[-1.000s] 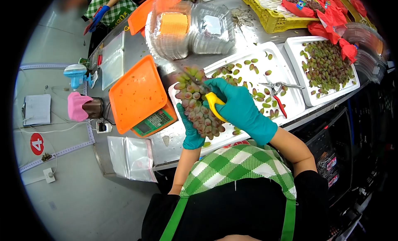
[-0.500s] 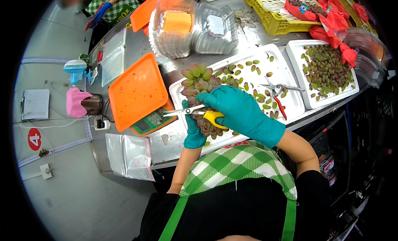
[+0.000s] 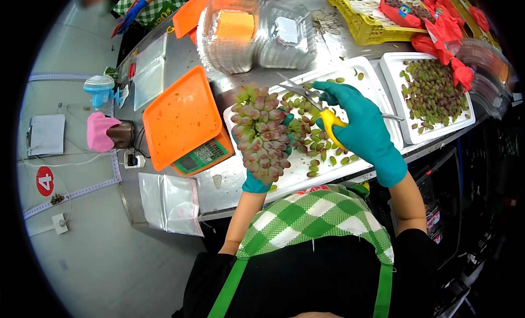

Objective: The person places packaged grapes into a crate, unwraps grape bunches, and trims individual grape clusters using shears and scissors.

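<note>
A large bunch of reddish-green grapes (image 3: 258,133) hangs over the left end of a white tray (image 3: 280,182). My left hand (image 3: 256,183), in a teal glove, is closed around the bunch from behind, its fingers mostly hidden by the grapes. In my gloved right hand (image 3: 363,126) are scissors (image 3: 330,124) with yellow handles, held just right of the bunch, blades apart and pointing up and left. Loose grapes (image 3: 314,148) lie scattered in the tray beneath. Behind my right hand only a metal end of the pruning shears (image 3: 392,117) shows.
An orange-topped scale (image 3: 183,118) stands left, beside plastic bags (image 3: 170,203). Clear plastic containers (image 3: 229,39) are stacked at the back. On the right is a second white tray (image 3: 413,138) of loose grapes, near a yellow crate (image 3: 361,31). Another person's gloved hand (image 3: 131,16) appears top left.
My right hand has moved right, away from the bunch, and the scissors now point up-left instead of left across it. The bunch has turned toward me and covers more of my left hand.
</note>
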